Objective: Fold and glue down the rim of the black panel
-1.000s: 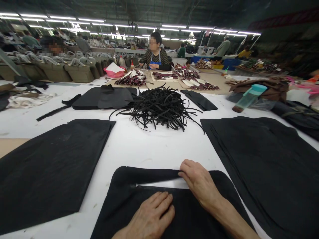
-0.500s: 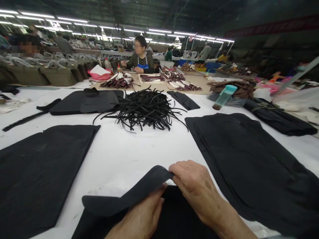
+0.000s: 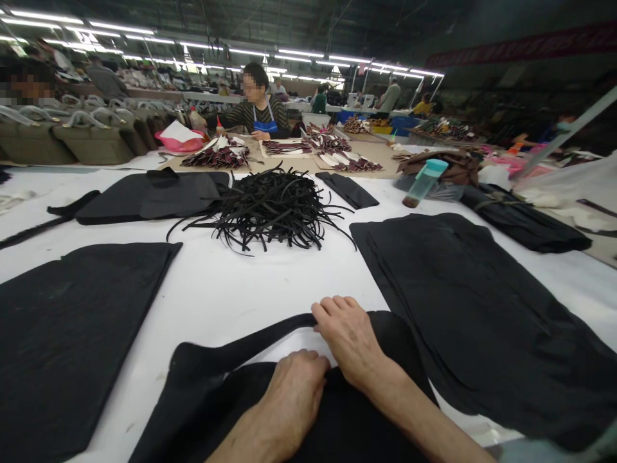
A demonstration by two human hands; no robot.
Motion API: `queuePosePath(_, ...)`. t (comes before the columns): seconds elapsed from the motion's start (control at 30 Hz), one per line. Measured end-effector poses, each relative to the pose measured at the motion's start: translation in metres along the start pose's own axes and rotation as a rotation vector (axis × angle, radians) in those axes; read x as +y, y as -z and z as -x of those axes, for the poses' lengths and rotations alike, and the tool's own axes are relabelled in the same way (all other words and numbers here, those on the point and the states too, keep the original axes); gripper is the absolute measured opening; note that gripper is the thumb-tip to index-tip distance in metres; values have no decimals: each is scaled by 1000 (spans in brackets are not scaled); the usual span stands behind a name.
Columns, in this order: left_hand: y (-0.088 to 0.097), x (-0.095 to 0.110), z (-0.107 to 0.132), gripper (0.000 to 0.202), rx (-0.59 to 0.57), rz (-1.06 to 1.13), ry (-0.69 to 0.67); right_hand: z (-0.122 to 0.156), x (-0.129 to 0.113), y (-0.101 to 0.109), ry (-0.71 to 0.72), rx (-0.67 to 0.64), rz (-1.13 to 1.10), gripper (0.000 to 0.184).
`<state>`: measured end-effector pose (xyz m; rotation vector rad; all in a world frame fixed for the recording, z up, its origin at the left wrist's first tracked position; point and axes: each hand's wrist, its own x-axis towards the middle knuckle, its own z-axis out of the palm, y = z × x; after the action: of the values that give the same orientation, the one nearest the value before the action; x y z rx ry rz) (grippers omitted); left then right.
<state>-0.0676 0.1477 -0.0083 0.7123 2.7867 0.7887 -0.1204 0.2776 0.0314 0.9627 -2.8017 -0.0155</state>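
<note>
A black sheet of fabric or leather-like material [image 3: 202, 386] lies before me at the table's front. A gap between its far strip and its near part lets white show through. My right hand [image 3: 349, 337] is closed on the far strip, fingertips over its upper edge. Just nearer, my left hand [image 3: 296, 392] has its fingers curled together on the edge of the near part; its fingertips are partly hidden. The two hands are close to each other.
Stacked black pieces lie at left [image 3: 81, 334] and right [image 3: 472, 308]. A heap of thin black strips [image 3: 274, 209] sits beyond my hands, near a bottle with a teal lid [image 3: 424, 183]. A co-worker [image 3: 263, 112] sits across the white table [image 3: 231, 289].
The far strip, raised and folded before, now lies lower and spread out, and a white gap has opened. My left fingers have curled onto the near edge. The view has shifted slightly right.
</note>
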Motion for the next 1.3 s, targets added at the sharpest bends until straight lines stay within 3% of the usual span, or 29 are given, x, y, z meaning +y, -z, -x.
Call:
queuePosePath(0.13, 2, 2, -1, 21, -58, 3, 85, 10, 9, -9, -103, 43, -39, 28)
queuePosePath(0.27, 8, 0, 0, 19, -81, 1, 103, 36, 14, -3, -80, 157, -218, 31)
queuePosePath(0.4, 6, -2, 2, 20, -86, -28, 96, 61, 12, -15, 1, 80, -371, 34)
queuePosePath(0.5, 3, -8, 10, 19, -70, -66, 83, 69, 13, -32, 76, 48, -272, 30)
queuePosePath(0.67, 18, -32, 43, 19, -37, -145, 151, 69, 18, -49, 106, 66, -200, 18)
queuePosePath(0.9, 44, -78, 86, 22, 81, -173, 250, 70, 10, -49, 3, -29, -201, 23)
queuePosePath(1.03, 38, -80, 87, 25, 122, -126, 245, 64, -3, -47, -2, -24, -213, 23)
queuePosePath(1.3, 20, -69, 73, 25, 204, -74, 158, 43, -46, -51, -20, -44, -457, 23)
